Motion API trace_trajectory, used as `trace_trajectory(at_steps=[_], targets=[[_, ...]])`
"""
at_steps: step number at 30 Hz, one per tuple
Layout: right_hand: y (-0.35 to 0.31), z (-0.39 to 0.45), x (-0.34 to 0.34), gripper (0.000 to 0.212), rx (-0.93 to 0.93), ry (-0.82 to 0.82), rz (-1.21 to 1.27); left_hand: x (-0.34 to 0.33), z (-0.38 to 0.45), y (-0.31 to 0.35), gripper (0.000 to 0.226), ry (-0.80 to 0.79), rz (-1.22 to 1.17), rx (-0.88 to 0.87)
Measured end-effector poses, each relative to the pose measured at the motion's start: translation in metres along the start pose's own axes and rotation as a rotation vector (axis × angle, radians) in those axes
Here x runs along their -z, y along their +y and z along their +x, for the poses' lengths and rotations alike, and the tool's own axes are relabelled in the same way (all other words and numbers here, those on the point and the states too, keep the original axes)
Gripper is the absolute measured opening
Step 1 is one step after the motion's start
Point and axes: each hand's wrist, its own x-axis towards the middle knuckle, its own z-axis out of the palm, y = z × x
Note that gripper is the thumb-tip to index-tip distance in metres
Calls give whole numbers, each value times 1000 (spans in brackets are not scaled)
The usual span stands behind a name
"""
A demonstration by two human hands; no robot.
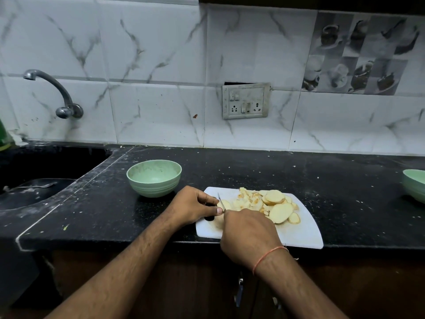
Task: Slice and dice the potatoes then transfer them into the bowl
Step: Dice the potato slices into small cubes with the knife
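Observation:
A white cutting board (pixel 299 233) lies at the counter's front edge. On it are round potato slices (pixel 281 212) and a heap of diced potato pieces (pixel 249 200). My left hand (pixel 193 207) pinches a potato slice (pixel 226 204) at the board's left end, thumb against it. My right hand (pixel 249 236) grips a knife (pixel 220 200); its thin blade stands upright on that slice, just right of my left fingers, and its handle is hidden in my fist. A pale green bowl (pixel 154 178) stands empty just left of and behind the board.
A second green bowl (pixel 416 185) is cut off by the right edge. The dark sink (pixel 46 166) with a tap (pixel 53 88) above it lies to the left. A socket panel (pixel 246 101) sits on the tiled wall. The black counter (pixel 299 171) carries scattered crumbs.

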Motion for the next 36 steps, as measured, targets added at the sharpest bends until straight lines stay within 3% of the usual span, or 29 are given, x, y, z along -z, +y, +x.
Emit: trace_trajectory(at_steps=[5, 14, 21, 36], targets=[[8, -27, -2, 38, 43, 28, -7, 0, -3, 2, 23, -5, -14, 3], [21, -38, 13, 27, 5, 145, 71, 1, -6, 4, 20, 8, -68, 40], [16, -14, 4, 24, 24, 106, 82, 1, -8, 6, 18, 3, -76, 34], [14, -4, -9, 43, 66, 50, 4, 0, 0, -3, 14, 13, -31, -35]])
